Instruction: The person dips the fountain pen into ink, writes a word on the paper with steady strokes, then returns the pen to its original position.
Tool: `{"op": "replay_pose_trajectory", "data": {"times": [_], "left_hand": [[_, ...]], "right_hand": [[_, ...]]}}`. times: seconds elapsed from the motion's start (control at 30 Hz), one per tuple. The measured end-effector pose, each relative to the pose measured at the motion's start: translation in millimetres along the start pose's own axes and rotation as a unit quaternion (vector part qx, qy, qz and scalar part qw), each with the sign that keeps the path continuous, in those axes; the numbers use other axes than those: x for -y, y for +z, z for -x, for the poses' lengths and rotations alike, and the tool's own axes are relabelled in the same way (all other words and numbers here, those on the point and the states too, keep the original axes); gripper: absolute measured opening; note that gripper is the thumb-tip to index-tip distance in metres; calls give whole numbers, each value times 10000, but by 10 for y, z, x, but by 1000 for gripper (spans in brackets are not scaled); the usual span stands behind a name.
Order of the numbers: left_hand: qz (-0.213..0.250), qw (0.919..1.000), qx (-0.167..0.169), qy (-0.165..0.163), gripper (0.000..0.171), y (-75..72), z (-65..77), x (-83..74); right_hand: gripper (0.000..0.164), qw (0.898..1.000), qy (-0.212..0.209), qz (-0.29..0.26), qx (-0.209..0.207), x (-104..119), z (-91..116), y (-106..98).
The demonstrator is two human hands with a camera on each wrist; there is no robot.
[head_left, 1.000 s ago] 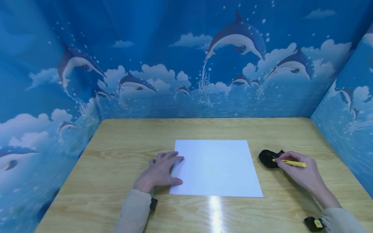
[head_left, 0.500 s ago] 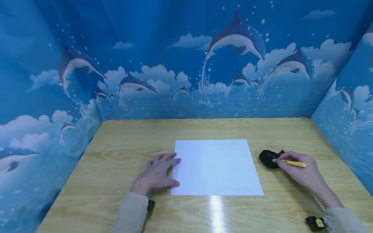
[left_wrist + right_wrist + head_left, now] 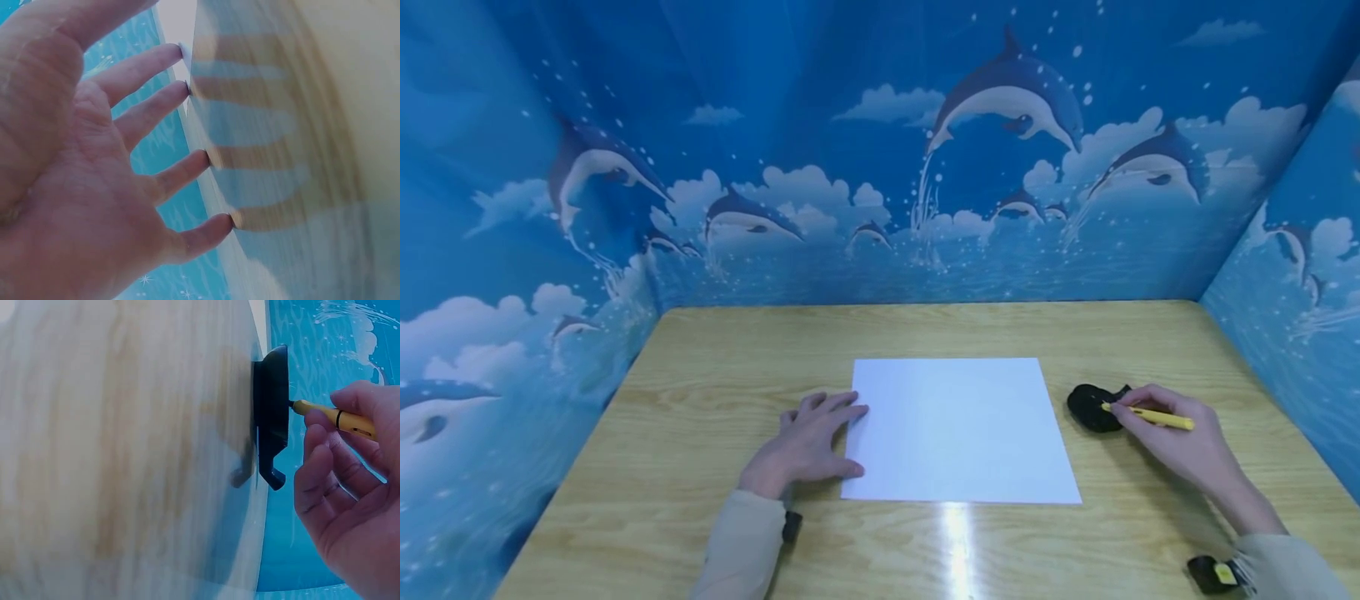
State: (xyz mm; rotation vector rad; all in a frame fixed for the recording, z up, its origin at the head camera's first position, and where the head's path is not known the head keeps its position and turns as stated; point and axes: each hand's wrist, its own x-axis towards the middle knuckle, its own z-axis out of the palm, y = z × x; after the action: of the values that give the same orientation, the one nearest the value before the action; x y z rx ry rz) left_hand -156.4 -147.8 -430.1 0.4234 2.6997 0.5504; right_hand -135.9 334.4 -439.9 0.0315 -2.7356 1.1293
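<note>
In the head view a blank white sheet of paper (image 3: 955, 429) lies mid-table. My left hand (image 3: 805, 446) has its fingers spread, with thumb and some fingertips on the sheet's left edge. The left wrist view shows these fingers (image 3: 153, 112) extended, tips down at the surface. My right hand (image 3: 1183, 429) pinches a yellow pen (image 3: 1161, 418) between thumb and fingers. The pen's dark tip is at a small black dish (image 3: 1088, 410) with a tail-like end. Seen from the right wrist, the tip meets the rim side of the black dish (image 3: 274, 403); what the dish holds cannot be seen.
The wood-grain table (image 3: 737, 350) reflects a bright light strip near its front. A blue curtain (image 3: 850, 167) printed with dolphins and clouds encloses the back and both sides. A black wrist device (image 3: 1212, 575) sits at the right sleeve.
The paper has shifted slightly to the right. My left hand drew back a little to the left, then moved slightly right again. The pen and right hand moved very slightly.
</note>
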Motion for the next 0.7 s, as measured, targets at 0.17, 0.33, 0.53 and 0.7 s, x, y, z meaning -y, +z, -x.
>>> {"op": "replay_pose_trajectory", "data": {"times": [0.17,0.33,0.53,0.7], "left_hand": [[-25,10000,-5,2,79,3,-4,3],[5,10000,-1,30,79,7,1,12],[99,9999,8,14,79,7,12,11],[64,10000,26,30,81,4,18,10]], "right_hand": [[17,10000,9,-35,-9,19,-10,-26],[22,10000,-35,-22,-1,42,-22,-35],[21,9999,-54,-92,51,64,-22,-18],[20,10000,-35,-15,10,112,-22,8]]}}
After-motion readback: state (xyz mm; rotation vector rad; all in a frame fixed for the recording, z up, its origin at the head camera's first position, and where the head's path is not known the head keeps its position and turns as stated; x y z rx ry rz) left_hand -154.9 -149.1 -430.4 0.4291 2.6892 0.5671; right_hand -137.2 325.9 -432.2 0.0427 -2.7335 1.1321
